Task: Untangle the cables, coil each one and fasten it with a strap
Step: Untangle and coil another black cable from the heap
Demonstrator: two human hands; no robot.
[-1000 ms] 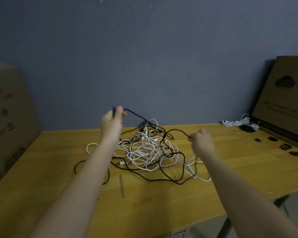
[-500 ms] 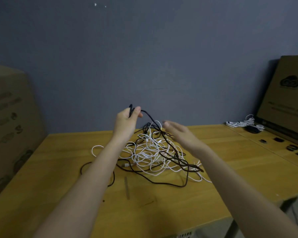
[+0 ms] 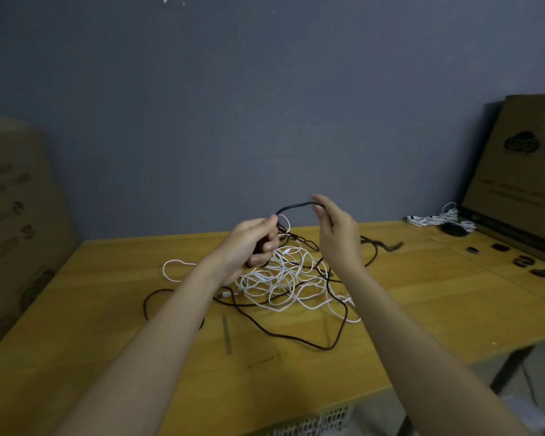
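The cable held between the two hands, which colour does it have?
Black; the head view shows the black cable arching from the left hand to the right hand.

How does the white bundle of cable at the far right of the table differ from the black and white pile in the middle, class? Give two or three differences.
The white bundle is gathered compactly; the pile sprawls in loose, crossing loops. The bundle is all white; the pile mixes white and black cable. No hand touches the bundle, while the left hand grips a black cable rising from the pile and the right hand holds the same strand. Both lie on the wooden table.
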